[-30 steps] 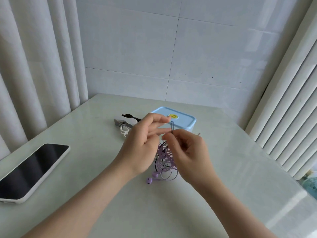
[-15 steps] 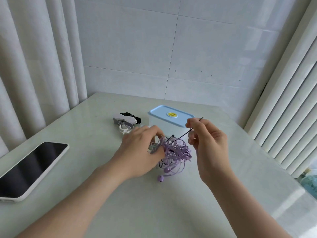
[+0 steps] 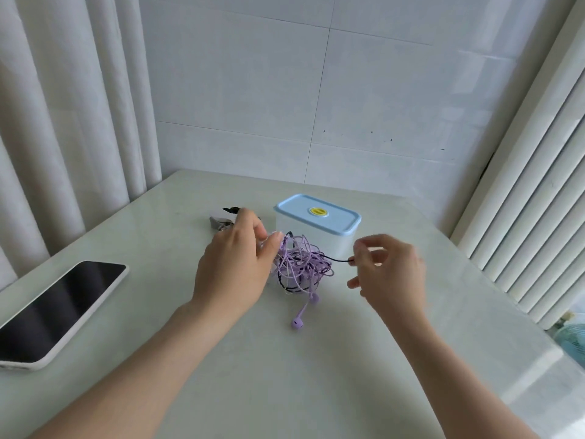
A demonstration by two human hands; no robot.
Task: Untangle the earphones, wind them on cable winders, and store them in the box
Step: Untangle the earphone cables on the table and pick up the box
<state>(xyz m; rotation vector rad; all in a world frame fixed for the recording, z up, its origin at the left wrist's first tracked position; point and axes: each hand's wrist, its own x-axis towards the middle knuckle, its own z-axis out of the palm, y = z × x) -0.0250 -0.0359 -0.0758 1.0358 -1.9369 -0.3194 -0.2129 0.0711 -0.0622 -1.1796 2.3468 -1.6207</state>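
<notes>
A tangled bundle of purple and black earphone cables [image 3: 302,267] lies on the table in front of the box. My left hand [image 3: 234,267] grips the bundle's left side between thumb and fingers. To the right, my right hand [image 3: 384,267] pinches a black cable [image 3: 337,259] that runs taut out of the tangle. One purple earbud [image 3: 297,323] trails onto the table below the bundle. The white box with a light blue lid [image 3: 316,213] stands shut just behind. Cable winders [image 3: 221,221] lie behind my left hand, mostly hidden by it.
A phone [image 3: 60,308] with a dark screen lies at the table's left edge. White curtains hang on the left, a ribbed white radiator stands on the right, and a tiled wall rises behind the table [image 3: 316,375].
My right hand has dropped lower and moved right, drawing the black cable out sideways. My left hand shifted onto the bundle's left side and holds it down near the table.
</notes>
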